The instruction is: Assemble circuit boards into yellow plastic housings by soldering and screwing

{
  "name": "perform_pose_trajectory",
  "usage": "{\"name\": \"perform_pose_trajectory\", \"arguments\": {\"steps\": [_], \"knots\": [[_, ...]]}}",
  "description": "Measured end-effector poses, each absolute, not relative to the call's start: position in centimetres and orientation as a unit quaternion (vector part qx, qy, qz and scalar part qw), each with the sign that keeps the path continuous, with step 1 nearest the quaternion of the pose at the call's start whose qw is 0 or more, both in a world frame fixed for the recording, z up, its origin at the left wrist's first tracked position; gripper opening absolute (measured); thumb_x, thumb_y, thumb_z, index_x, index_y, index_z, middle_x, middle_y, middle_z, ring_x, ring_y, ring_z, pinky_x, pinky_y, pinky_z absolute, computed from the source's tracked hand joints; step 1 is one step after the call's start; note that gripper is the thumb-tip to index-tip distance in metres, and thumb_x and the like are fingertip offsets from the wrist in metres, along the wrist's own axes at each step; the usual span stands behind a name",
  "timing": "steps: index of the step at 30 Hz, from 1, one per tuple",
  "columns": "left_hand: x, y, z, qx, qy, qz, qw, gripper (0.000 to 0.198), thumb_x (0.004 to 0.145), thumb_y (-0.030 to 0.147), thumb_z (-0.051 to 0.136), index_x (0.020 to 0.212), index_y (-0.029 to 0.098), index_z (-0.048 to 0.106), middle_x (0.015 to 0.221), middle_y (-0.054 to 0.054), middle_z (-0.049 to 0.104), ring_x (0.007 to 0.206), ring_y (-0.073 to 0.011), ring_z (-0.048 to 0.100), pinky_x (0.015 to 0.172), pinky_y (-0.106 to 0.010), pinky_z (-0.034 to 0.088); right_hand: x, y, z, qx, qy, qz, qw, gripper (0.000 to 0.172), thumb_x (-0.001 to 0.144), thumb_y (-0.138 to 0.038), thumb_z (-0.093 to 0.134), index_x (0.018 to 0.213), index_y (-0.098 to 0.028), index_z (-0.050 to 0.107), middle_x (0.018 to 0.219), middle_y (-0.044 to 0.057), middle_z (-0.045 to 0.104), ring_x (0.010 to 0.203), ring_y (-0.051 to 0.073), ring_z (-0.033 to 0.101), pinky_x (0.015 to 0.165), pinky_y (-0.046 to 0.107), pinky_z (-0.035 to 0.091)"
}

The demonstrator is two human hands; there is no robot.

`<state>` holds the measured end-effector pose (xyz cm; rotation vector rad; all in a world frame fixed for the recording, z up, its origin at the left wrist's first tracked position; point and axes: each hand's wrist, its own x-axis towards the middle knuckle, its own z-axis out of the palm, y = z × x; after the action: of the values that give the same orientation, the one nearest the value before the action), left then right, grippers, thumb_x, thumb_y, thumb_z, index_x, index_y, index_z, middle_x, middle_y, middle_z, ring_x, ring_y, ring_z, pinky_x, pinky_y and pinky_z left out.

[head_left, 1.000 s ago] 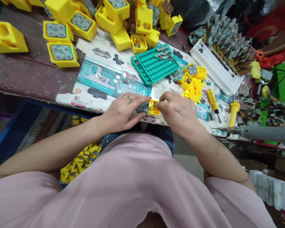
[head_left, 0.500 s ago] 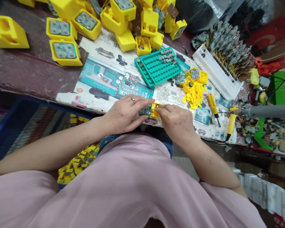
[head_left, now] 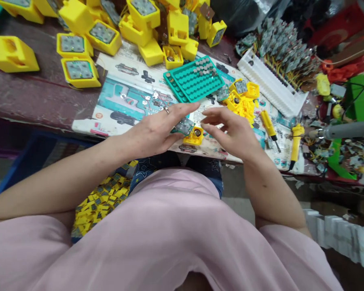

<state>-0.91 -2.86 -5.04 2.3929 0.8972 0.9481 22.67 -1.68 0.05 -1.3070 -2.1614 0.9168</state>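
Note:
My left hand (head_left: 157, 129) rests at the near table edge, fingers stretched out, thumb and fingers holding a small grey circuit board (head_left: 183, 126). Just right of it a small yellow holder (head_left: 195, 136) with a round button cell in it lies on the printed paper sheet (head_left: 124, 101). My right hand (head_left: 230, 131) hovers beside the holder with its fingers loosely spread and nothing in them. A teal tray (head_left: 194, 79) with several button cells stands just beyond both hands.
Yellow plastic housings (head_left: 79, 70) crowd the far left and back. A heap of small yellow parts (head_left: 245, 105), a yellow screwdriver (head_left: 268, 125), a white rack of wired boards (head_left: 273, 87) and a grey tool (head_left: 342, 130) lie right. A blue crate (head_left: 36, 149) and yellow parts (head_left: 100, 200) sit below.
My right hand has let go of the yellow holder and lifted with its fingers spread. The left fingers have stretched out over the board. The view has shifted slightly.

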Motion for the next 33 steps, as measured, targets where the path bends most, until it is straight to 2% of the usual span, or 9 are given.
{"name": "perform_pose_trajectory", "arguments": {"steps": [4, 9, 11, 14, 20, 24, 27, 31, 33], "knots": [[0.4, -2.2, -4.0, 0.867, 0.319, 0.314, 0.219, 0.062, 0.093, 0.025, 0.046, 0.153, 0.031, 0.029, 0.158, -0.006, 0.041, 0.143, -0.0279, 0.045, 0.109, -0.052, 0.049, 22.4, -0.4, -1.7, -0.455, -0.667, 0.534, 0.251, 0.051, 0.076, -0.049, 0.076, 0.114, -0.023, 0.055, 0.077, -0.005, 0.069, 0.071, 0.012, 0.069, 0.064, 0.025, 0.055], [2.3, -4.2, -5.3, 0.829, 0.416, 0.351, 0.129, 0.075, 0.090, 0.046, 0.056, 0.154, 0.023, 0.023, 0.155, -0.017, 0.039, 0.145, -0.0324, 0.039, 0.116, -0.056, 0.037, 22.9, -0.8, -3.1, -0.476, -0.603, 0.565, 0.300, 0.063, 0.070, -0.054, 0.080, 0.120, -0.026, 0.053, 0.071, -0.008, 0.060, 0.058, 0.009, 0.060, 0.048, 0.022, 0.048], [3.5, -5.3, -6.2, 0.810, 0.465, 0.342, 0.102, 0.084, 0.085, 0.054, 0.061, 0.153, 0.020, 0.025, 0.147, -0.020, 0.046, 0.137, -0.0374, 0.046, 0.111, -0.056, 0.039, 23.0, -1.1, -3.3, -0.473, -0.599, 0.562, 0.319, 0.059, 0.070, -0.056, 0.079, 0.115, -0.026, 0.055, 0.077, -0.005, 0.062, 0.064, 0.011, 0.063, 0.051, 0.023, 0.050], [5.0, -5.8, -7.0, 0.800, 0.506, 0.313, 0.078, 0.086, 0.083, 0.057, 0.064, 0.152, 0.017, 0.030, 0.137, -0.020, 0.054, 0.124, -0.0389, 0.054, 0.103, -0.054, 0.042, 23.2, -1.5, -3.5, -0.476, -0.592, 0.551, 0.346, 0.049, 0.070, -0.055, 0.078, 0.102, -0.025, 0.057, 0.084, -0.002, 0.064, 0.074, 0.012, 0.065, 0.056, 0.023, 0.051], [2.3, -3.7, -6.5, 0.849, 0.400, 0.308, 0.154, 0.078, 0.089, 0.033, 0.055, 0.156, 0.015, 0.019, 0.137, -0.018, 0.057, 0.117, -0.0298, 0.062, 0.093, -0.043, 0.053, 24.0, -2.5, -3.5, -0.494, -0.577, 0.555, 0.339, 0.039, 0.067, -0.044, 0.082, 0.082, -0.021, 0.055, 0.067, -0.007, 0.060, 0.052, 0.005, 0.049, 0.048, 0.019, 0.037], [0.0, -3.0, -6.3, 0.887, 0.330, 0.299, 0.122, 0.062, 0.091, 0.024, 0.056, 0.149, 0.019, 0.036, 0.138, -0.015, 0.059, 0.125, -0.0278, 0.060, 0.100, -0.043, 0.052, 24.6, -3.4, -3.7, -0.464, -0.606, 0.559, 0.323, 0.028, 0.071, -0.040, 0.081, 0.079, -0.019, 0.064, 0.087, 0.003, 0.073, 0.074, 0.012, 0.066, 0.061, 0.024, 0.050], [0.1, -3.9, -6.6, 0.887, 0.333, 0.313, 0.062, 0.045, 0.091, 0.023, 0.058, 0.136, 0.020, 0.051, 0.133, -0.014, 0.064, 0.125, -0.0281, 0.061, 0.101, -0.045, 0.052, 25.0, -3.6, -3.9, -0.444, -0.633, 0.528, 0.351, 0.016, 0.075, -0.032, 0.079, 0.080, -0.021, 0.069, 0.094, 0.004, 0.077, 0.092, 0.016, 0.071, 0.075, 0.028, 0.055], [1.0, -5.4, -7.7, 0.860, 0.354, 0.367, 0.032, 0.040, 0.092, 0.016, 0.056, 0.132, 0.020, 0.053, 0.127, -0.014, 0.067, 0.121, -0.0242, 0.064, 0.098, -0.042, 0.054, 25.3, -3.6, -3.9, -0.426, -0.669, 0.483, 0.371, 0.006, 0.077, -0.021, 0.076, 0.080, -0.023, 0.072, 0.089, 0.001, 0.078, 0.088, 0.014, 0.072, 0.073, 0.026, 0.056], [1.1, -5.7, -8.1, 0.854, 0.347, 0.387, 0.022, 0.041, 0.092, 0.014, 0.056, 0.132, 0.020, 0.052, 0.125, -0.014, 0.068, 0.120, -0.0230, 0.065, 0.098, -0.041, 0.054, 25.2, -3.7, -4.0, -0.414, -0.686, 0.463, 0.379, 0.009, 0.078, -0.014, 0.073, 0.081, -0.023, 0.073, 0.089, 0.001, 0.079, 0.089, 0.014, 0.073, 0.070, 0.024, 0.055]]}}
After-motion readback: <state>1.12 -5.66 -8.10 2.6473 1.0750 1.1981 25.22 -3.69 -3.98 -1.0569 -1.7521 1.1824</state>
